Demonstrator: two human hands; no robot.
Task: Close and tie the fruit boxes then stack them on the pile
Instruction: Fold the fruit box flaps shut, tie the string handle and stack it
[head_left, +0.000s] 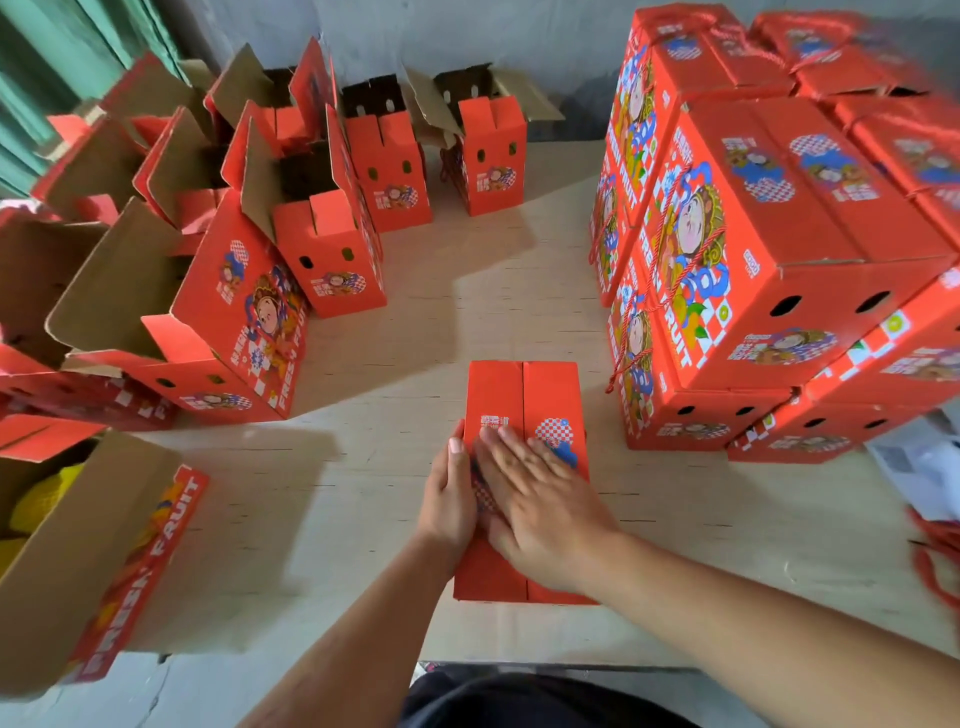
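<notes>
**Flaps pressed shut on one box; the tying and stacking are still to come**

Fingers (511, 457) of the right hand (540, 512) lie straight and spread, flat on the top of the box in hand (524, 395), pressing its two flaps down where they meet along the middle seam. They grip nothing. The left hand (451, 499) is laid against the box's left edge with its fingers out along the side and the thumb up on the rim, steadying rather than clasping. The box stands on the pale table (332, 493) right before the person, and no cord shows on it, so I judge it closed but not yet tied.

At the near left sits an open carton (78, 561) with something yellow inside; what it is cannot be made out. At the right edge of the table lies a loose tangle of red cord (935, 561), probably the ties.

Farther back on the left and along the wall, a crowd of open boxes (322, 244) waits with flaps standing up, none closed. On the right rises the pile (753, 249) of finished boxes, several layers high, with red cord showing on some of them.

By the look of it a good share is done, yet many boxes remain to close, tie and stack.
</notes>
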